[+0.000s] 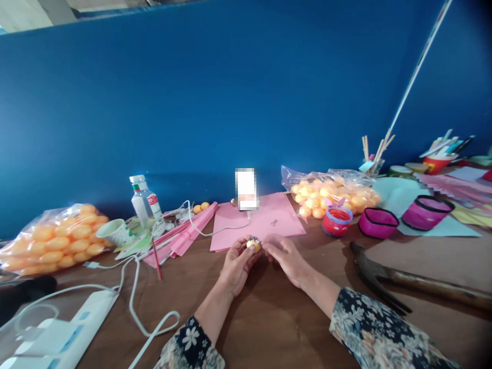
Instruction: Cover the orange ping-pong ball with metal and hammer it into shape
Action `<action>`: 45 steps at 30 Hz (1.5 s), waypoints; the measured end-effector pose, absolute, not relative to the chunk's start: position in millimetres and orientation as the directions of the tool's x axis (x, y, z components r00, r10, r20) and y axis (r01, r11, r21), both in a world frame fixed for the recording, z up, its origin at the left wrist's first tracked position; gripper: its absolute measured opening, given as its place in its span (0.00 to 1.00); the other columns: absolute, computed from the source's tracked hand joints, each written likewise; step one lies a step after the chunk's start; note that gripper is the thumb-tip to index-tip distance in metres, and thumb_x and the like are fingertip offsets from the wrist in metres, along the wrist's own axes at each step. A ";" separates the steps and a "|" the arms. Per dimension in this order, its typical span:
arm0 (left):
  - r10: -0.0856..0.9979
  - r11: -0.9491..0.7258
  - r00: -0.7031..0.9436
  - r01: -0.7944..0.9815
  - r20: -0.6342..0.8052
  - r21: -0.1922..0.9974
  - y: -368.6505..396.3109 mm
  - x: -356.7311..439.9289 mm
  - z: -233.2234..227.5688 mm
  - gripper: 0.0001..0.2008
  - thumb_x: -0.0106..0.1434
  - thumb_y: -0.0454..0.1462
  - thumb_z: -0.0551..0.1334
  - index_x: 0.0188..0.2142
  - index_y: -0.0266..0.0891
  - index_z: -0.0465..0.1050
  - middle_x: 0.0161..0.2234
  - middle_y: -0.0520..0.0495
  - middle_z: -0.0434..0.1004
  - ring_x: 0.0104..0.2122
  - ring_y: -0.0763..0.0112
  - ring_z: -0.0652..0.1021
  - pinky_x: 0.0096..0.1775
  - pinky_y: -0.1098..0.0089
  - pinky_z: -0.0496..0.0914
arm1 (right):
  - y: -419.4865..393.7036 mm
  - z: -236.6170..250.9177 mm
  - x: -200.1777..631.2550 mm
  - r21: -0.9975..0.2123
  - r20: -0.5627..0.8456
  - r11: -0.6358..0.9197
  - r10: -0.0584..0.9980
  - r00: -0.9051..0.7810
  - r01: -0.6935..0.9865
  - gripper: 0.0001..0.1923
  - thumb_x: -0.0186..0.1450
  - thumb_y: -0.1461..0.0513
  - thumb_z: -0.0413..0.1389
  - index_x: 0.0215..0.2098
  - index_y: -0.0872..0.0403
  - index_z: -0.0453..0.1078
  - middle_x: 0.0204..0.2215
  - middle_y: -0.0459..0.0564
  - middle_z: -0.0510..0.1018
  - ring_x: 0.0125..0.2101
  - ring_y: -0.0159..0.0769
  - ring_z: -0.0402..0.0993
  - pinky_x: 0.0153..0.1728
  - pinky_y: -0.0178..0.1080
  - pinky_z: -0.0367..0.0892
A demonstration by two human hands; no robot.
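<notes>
Above the brown table's middle, my left hand grips a small yellow-orange ball between thumb and fingers. Dark, silvery bits show on the ball's top. Close on its right side is my right hand, with thumb and fingers drawn together in a pinch. What those fingertips hold, if anything, is too small to make out. Just beyond both hands lie pink paper sheets, with a few small dark bits on them. A phone-like device with a blurred-out screen stands at the back of the sheets.
Bags of orange balls sit at left and back right. A hammer lies right, below magenta fabric containers and a red tub. A white power strip, cables, cup and bottle occupy the left.
</notes>
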State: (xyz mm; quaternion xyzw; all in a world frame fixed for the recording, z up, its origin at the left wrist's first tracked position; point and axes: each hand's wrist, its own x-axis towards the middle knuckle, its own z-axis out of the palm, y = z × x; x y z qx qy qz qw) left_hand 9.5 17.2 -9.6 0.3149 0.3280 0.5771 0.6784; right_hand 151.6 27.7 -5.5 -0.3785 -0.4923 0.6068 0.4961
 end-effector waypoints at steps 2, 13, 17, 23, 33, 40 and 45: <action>0.989 0.137 0.121 -0.566 -0.083 0.813 17.3 8.6 -10.6 0.13 0.53 0.33 0.63 0.39 0.38 0.67 0.37 0.48 0.74 0.37 0.73 0.75 0.43 0.71 0.68 | 27.6 -5.3 151.9 -0.973 0.024 -0.028 0.974 -0.223 -0.231 0.11 0.54 0.55 0.58 0.28 0.54 0.66 0.19 0.41 0.66 0.21 0.27 0.60 0.21 0.31 0.56; 0.987 0.153 0.131 -0.557 -0.095 0.817 16.8 8.4 -10.4 0.13 0.53 0.33 0.64 0.39 0.38 0.68 0.37 0.48 0.74 0.37 0.72 0.75 0.42 0.70 0.68 | 28.5 -5.9 152.0 -0.973 0.033 -0.021 0.973 -0.229 -0.230 0.11 0.54 0.54 0.58 0.28 0.54 0.67 0.19 0.42 0.66 0.22 0.28 0.61 0.22 0.31 0.57; 0.987 0.152 0.134 -0.556 -0.092 0.818 17.1 9.0 -9.2 0.14 0.53 0.33 0.63 0.40 0.38 0.67 0.38 0.48 0.74 0.37 0.72 0.75 0.43 0.69 0.67 | 27.8 -5.3 151.5 -0.973 0.053 -0.002 0.970 -0.235 -0.229 0.09 0.55 0.56 0.57 0.28 0.54 0.67 0.19 0.41 0.66 0.21 0.28 0.60 0.22 0.31 0.56; 0.992 0.112 0.112 -0.544 -0.060 0.832 16.7 10.3 -7.9 0.15 0.53 0.33 0.64 0.41 0.38 0.66 0.38 0.47 0.74 0.39 0.72 0.74 0.46 0.68 0.65 | 26.0 -3.1 151.5 -0.979 0.126 0.087 0.969 -0.214 -0.186 0.07 0.57 0.58 0.55 0.28 0.54 0.66 0.19 0.41 0.65 0.21 0.27 0.58 0.23 0.31 0.56; 0.990 0.137 0.112 -0.575 -0.088 0.807 18.3 9.4 -10.7 0.14 0.53 0.35 0.63 0.40 0.38 0.68 0.38 0.46 0.75 0.38 0.70 0.75 0.46 0.65 0.65 | 26.0 -4.6 151.4 -0.983 0.143 0.116 0.969 -0.200 -0.140 0.08 0.58 0.56 0.54 0.30 0.53 0.66 0.22 0.43 0.69 0.24 0.30 0.65 0.24 0.32 0.62; 0.990 0.141 0.108 -0.593 -0.095 0.792 18.9 8.9 -10.4 0.13 0.54 0.35 0.63 0.40 0.38 0.69 0.37 0.47 0.76 0.37 0.70 0.75 0.47 0.64 0.65 | 27.4 -4.3 150.9 -0.981 0.088 0.056 0.982 -0.167 -0.188 0.10 0.55 0.55 0.56 0.29 0.53 0.65 0.23 0.43 0.69 0.25 0.30 0.65 0.24 0.32 0.62; 0.988 0.153 0.115 -0.569 -0.106 0.808 18.8 8.5 -10.7 0.12 0.54 0.35 0.62 0.40 0.38 0.69 0.38 0.46 0.75 0.38 0.71 0.75 0.46 0.67 0.66 | 29.2 -5.0 151.8 -0.967 0.097 0.054 0.982 -0.164 -0.250 0.09 0.55 0.57 0.57 0.29 0.54 0.64 0.23 0.42 0.67 0.24 0.28 0.63 0.24 0.31 0.60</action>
